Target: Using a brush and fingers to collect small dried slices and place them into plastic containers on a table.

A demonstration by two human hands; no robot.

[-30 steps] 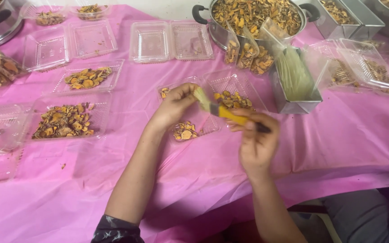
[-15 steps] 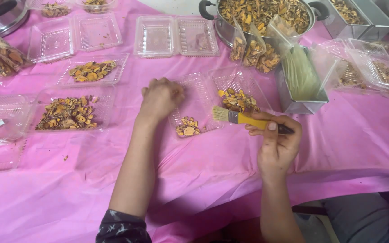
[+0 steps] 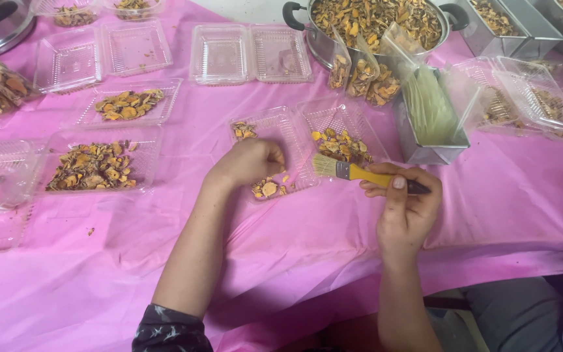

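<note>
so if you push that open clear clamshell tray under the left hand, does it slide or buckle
The clear clamshell tray looks thin and light, so it would probably slide easily on the pink table cover. Its walls likely flex. The left hand resting on it may steady it.

I am seeing my left hand (image 3: 245,163) resting in the open clamshell tray (image 3: 307,140), my right hand (image 3: 404,208) sitting just right of it gripping a brush (image 3: 360,172), bristles pointing left. A pot (image 3: 373,26) is standing behind; filled trays (image 3: 99,163) are lying to the left.
</note>
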